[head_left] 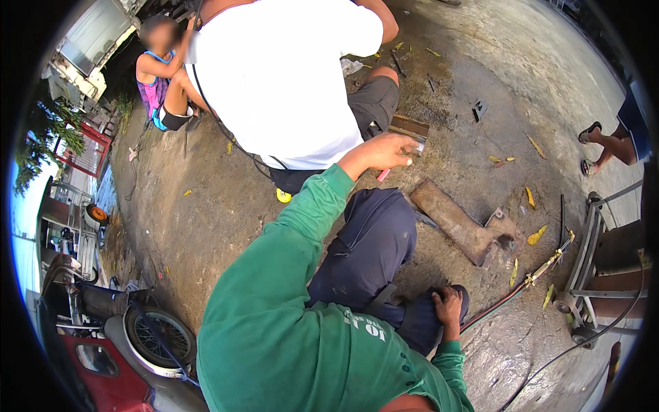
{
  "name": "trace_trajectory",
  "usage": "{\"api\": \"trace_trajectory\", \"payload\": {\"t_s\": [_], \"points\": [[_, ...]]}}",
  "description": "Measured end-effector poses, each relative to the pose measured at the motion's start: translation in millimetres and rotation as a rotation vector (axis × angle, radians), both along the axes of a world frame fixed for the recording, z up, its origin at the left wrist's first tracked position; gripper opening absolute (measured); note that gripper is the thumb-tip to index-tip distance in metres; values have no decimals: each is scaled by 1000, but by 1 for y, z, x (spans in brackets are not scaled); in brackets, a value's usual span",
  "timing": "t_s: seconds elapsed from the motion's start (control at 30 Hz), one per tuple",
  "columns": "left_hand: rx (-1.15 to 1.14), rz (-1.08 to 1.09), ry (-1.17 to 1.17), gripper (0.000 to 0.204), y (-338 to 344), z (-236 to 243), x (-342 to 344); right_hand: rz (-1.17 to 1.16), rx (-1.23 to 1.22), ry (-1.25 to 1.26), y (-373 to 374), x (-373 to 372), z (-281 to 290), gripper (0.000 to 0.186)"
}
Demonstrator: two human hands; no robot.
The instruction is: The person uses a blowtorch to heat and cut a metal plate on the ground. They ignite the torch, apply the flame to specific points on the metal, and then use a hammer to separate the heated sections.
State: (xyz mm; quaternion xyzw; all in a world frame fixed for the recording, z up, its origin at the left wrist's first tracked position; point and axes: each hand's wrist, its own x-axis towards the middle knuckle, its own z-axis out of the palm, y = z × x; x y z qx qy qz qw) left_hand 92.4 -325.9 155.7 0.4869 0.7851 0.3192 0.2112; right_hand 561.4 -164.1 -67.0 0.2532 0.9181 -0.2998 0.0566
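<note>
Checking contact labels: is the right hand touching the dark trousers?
Touching; the head view shows the right hand resting on the dark trousers.

A spoked wheel and a red vehicle panel were noted at 8 o'clock. A red gate was seen between 9 and 10, beside green foliage. Sandalled legs were recorded between 2 and 3.

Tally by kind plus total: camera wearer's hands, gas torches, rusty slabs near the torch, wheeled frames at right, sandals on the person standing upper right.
Hands (left hand, right hand): 2
Gas torch: 1
Rusty slab: 1
Wheeled frame: 1
Sandals: 2
Total: 7
</note>
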Motion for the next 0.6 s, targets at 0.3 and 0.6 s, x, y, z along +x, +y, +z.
{"api": "trace_trajectory", "payload": {"t_s": [0.3, 0.6], "points": [[-399, 877, 338, 107, 83, -62, -177, -53, 23, 38, -7, -2, 2, 35], [-696, 1073, 250, 115, 97, -97, -281, -130, 40, -3, 6, -19, 11, 35]]}}
